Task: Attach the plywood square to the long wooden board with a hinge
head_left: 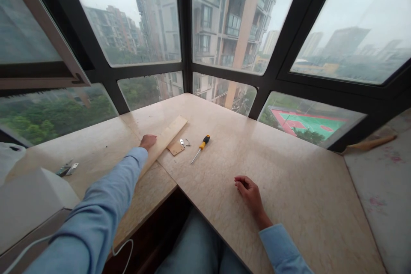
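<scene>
My left hand is stretched far out and rests on the edge of a long wooden plank that lies on the beige stone worktop; its fingers are curled on the wood. My right hand lies loosely on the worktop near me, fingers bent inward, holding nothing. Just right of the plank sit a small wooden piece, a small metal hinge with a screw, and a screwdriver with a yellow and black handle.
Large dark-framed windows surround the worktop's far edges. More metal hinges lie at the left beside a white object with a cable. A wooden stick rests at the right by a pale speckled surface.
</scene>
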The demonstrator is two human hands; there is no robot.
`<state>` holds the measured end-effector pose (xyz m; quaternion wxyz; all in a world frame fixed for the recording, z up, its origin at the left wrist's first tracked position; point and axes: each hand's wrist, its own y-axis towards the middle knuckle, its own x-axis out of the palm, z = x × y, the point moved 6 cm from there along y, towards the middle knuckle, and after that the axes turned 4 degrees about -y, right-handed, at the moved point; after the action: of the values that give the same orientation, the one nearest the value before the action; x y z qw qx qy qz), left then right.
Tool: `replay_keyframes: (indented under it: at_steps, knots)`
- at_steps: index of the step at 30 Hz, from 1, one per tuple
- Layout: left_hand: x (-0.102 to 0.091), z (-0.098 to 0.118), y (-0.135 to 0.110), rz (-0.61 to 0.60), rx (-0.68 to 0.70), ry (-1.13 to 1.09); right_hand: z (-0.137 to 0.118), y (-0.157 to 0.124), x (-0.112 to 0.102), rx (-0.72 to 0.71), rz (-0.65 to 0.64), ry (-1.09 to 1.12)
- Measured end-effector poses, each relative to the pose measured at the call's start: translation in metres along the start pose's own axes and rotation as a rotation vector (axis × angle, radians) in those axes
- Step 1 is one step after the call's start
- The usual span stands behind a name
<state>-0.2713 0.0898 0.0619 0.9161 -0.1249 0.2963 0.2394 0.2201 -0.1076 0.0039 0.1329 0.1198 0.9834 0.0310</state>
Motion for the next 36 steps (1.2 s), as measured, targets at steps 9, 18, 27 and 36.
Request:
replay_keyframes:
  at_steps: [9, 18, 27, 36]
  knots:
    - [0.013, -0.018, 0.023, -0.06, 0.046, 0.073, 0.004, 0.002, 0.0, -0.014, 0.005, -0.061]
    - [0.021, -0.016, 0.008, -0.209, 0.252, 0.231, 0.003, 0.0, -0.001, -0.015, 0.017, -0.093]
    - [0.023, -0.002, -0.006, -0.115, 0.464, 0.535, 0.005, 0.001, -0.001, -0.002, 0.016, -0.093]
    - [0.026, -0.003, -0.012, -0.065, 0.475, 0.626, 0.007, 0.0, -0.001, 0.007, 0.017, -0.072]
